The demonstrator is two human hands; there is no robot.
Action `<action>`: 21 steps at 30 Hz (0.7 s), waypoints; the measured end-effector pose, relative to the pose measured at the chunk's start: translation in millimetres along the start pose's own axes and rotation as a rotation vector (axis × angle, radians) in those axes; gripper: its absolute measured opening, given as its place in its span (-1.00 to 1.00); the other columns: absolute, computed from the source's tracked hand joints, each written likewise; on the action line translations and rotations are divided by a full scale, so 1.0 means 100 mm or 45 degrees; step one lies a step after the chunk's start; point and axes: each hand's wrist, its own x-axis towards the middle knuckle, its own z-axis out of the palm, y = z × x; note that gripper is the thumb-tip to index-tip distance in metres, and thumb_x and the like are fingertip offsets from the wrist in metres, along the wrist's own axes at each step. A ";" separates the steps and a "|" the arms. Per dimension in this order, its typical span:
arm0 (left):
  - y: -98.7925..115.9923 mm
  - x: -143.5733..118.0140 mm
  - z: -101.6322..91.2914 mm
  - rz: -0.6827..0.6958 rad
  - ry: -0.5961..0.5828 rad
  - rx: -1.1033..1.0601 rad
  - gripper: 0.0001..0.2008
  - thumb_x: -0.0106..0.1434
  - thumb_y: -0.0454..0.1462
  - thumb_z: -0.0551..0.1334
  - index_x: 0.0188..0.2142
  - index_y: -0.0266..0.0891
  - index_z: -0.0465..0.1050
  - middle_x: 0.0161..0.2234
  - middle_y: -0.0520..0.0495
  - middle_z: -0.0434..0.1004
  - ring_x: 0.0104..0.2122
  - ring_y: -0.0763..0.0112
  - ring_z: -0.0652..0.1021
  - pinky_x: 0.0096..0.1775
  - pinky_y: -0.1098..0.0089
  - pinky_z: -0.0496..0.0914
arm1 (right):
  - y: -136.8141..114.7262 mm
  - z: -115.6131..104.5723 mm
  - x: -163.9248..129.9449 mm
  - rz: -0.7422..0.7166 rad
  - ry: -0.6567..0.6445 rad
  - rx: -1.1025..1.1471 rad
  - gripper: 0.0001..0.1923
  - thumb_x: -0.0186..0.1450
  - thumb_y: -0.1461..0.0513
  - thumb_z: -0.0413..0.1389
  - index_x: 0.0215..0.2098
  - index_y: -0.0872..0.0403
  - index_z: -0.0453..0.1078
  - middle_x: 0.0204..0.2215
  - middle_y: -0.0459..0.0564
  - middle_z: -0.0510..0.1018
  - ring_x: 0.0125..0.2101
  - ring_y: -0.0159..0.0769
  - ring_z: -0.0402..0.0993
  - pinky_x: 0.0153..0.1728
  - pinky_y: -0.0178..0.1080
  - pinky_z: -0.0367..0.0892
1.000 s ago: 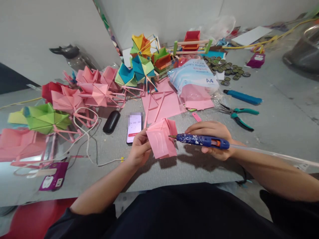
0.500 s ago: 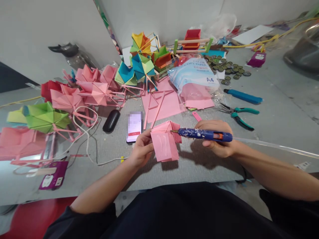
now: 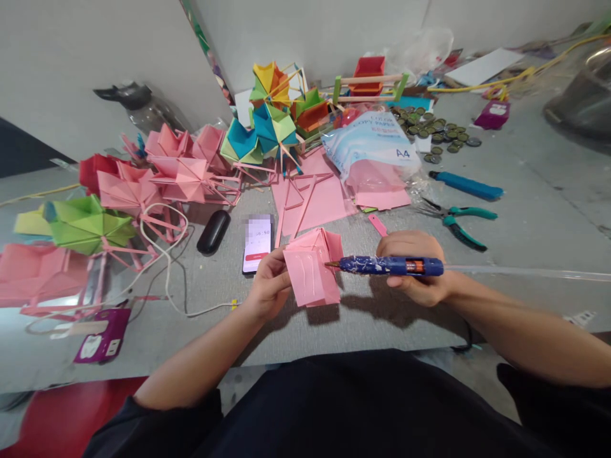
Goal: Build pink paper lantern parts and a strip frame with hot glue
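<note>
My left hand [image 3: 271, 284] pinches the left edge of a folded pink paper piece [image 3: 305, 280], holding it above the table. Lines of clear glue run down the face turned toward me. In my right hand [image 3: 415, 280] is a blue glue gun [image 3: 382, 265], smeared with dried glue. Its brass nozzle points left and is at the paper's face, near its right-hand fold; whether it touches I cannot tell. A long clear glue stick [image 3: 520, 272] trails from the gun's back end to the right. My right fingers wrap around the gun's body, partly hidden behind it.
A phone [image 3: 258, 245] and black case [image 3: 213, 232] lie left of the paper. Pink and green folded paper models [image 3: 128, 184] crowd the left, with a white cable [image 3: 168, 273]. A copy paper bag [image 3: 372, 149] stands behind; pliers [image 3: 458, 222] and a blue-handled tool [image 3: 470, 184] lie right.
The nozzle has moved slightly down along the paper's face, and another glue line shows beside the earlier ones. The paper has shifted a little left and tilted.
</note>
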 end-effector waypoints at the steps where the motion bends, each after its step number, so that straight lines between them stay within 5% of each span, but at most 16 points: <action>1: 0.00 0.00 -0.01 0.006 0.001 -0.002 -0.57 0.05 -0.07 0.67 -0.14 -0.15 0.72 -0.18 -0.07 0.73 -0.25 0.32 0.66 -0.17 0.35 0.57 | 0.00 0.00 0.00 0.003 0.003 0.002 -0.58 0.54 -0.05 0.11 -0.39 0.01 0.36 -0.53 -0.07 0.46 -0.54 -0.31 0.38 -0.49 -0.21 0.22; 21: 0.01 0.00 -0.02 -0.031 0.012 -0.002 -0.65 0.11 -0.10 0.63 -0.15 -0.13 0.70 -0.20 -0.06 0.74 -0.27 0.27 0.69 -0.17 0.29 0.59 | -0.02 0.00 -0.01 0.043 0.016 -0.050 -0.52 0.56 -0.09 0.06 -0.42 -0.02 0.28 -0.56 -0.11 0.39 -0.56 -0.33 0.30 -0.51 -0.20 0.15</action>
